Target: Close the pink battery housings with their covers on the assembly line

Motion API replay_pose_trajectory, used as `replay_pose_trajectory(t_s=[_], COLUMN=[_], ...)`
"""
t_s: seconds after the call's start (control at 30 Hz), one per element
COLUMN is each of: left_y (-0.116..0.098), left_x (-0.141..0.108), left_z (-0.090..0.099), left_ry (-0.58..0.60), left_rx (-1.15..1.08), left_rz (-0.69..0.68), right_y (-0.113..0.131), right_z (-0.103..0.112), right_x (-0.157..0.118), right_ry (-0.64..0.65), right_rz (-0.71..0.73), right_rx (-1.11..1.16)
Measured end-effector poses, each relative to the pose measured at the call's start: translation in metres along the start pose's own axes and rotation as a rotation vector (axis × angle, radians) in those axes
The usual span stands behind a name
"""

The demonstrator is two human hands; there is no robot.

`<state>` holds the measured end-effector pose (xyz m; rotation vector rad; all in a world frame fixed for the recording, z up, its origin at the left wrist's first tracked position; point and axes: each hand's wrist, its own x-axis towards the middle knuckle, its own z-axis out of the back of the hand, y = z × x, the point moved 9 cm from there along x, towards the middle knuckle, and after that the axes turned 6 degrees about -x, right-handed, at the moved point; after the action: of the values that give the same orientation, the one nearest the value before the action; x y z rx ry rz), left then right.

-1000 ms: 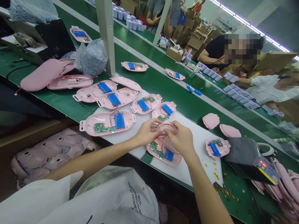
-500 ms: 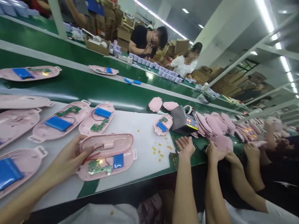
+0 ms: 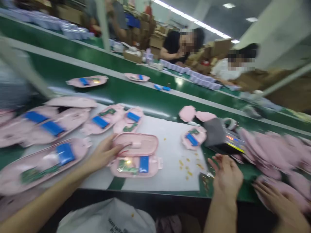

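Note:
My left hand (image 3: 105, 153) is closed on the left end of a pink cover (image 3: 148, 144). The cover lies over the upper part of a pink shell (image 3: 154, 171) that holds a lit green board and a blue battery (image 3: 143, 164); thin red wires run near my fingers. My right hand (image 3: 225, 176) is at the right, below a grey box with a lit display (image 3: 230, 139). Its fingers are curled together; whatever is between them is hidden by blur. Small yellow pieces (image 3: 189, 173) lie on the white sheet (image 3: 170, 181) left of it.
Pink shells with blue batteries (image 3: 52, 127) lie at the left, and a smaller one (image 3: 193, 137) near the box. Pink covers (image 3: 269, 145) are piled at the right beside a co-worker's hand (image 3: 274, 194). Two people work across the green line (image 3: 145, 106).
The view has swung left, so things appear further right. My right hand's fingers, spread before, are now curled in. My left hand still holds the cover over the shell.

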<state>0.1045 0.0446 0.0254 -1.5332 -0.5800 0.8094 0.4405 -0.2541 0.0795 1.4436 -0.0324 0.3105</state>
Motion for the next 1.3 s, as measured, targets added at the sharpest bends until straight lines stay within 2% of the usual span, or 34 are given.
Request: replay_pose_trajectory(t_s=[0.07,0.13,0.17,0.23,0.3,0.37,0.47,0.57,0.63,0.7,0.87,0.93,1.0,1.1,1.3], left_y=[-0.003,-0.001,0.001,0.004,0.007,0.01,0.014,0.014,0.012,0.011,0.017,0.021,0.021,0.018,0.008], left_x=[0.001,0.002,0.002,0.002,0.002,0.003,0.006,0.006,0.004,0.002,-0.001,-0.001,-0.001,-0.001,-0.005], left_z=[-0.001,0.0,0.001,0.001,0.002,0.001,0.0,0.004,0.005,0.006,0.009,0.009,0.01,0.011,0.011], left_ry=[0.011,0.022,0.031,0.052,0.066,0.085,0.111,0.091,0.09,0.08,0.02,0.019,0.007,0.019,0.09], left_rx=[-0.069,-0.128,-0.158,-0.211,-0.24,-0.242,-0.218,-0.185,-0.163,-0.141,-0.11,-0.134,-0.159,-0.179,-0.185], left_rz=[-0.028,-0.041,-0.049,-0.085,-0.14,-0.19,-0.229,-0.247,-0.265,-0.283,-0.238,-0.216,-0.216,-0.228,-0.278], right_y=[0.04,0.087,0.103,0.114,0.108,0.098,0.091,0.092,0.095,0.096,0.08,0.077,0.074,0.072,0.076], right_z=[-0.083,-0.173,-0.208,-0.26,-0.287,-0.299,-0.304,-0.307,-0.307,-0.306,-0.305,-0.309,-0.316,-0.322,-0.315], right_x=[-0.038,-0.091,-0.117,-0.16,-0.182,-0.189,-0.195,-0.202,-0.201,-0.192,-0.151,-0.143,-0.146,-0.153,-0.151], right_ry=[0.239,0.654,0.83,1.11,1.25,1.281,1.243,1.16,1.063,0.982,0.898,0.975,1.12,1.254,1.213], right_rz=[0.21,0.495,0.613,0.793,0.907,0.999,1.149,1.267,1.273,1.178,0.752,0.634,0.543,0.489,0.512], right_rx=[-0.037,-0.122,-0.179,-0.324,-0.486,-0.6,-0.671,-0.708,-0.726,-0.762,-0.979,-0.925,-0.795,-0.7,-0.608])
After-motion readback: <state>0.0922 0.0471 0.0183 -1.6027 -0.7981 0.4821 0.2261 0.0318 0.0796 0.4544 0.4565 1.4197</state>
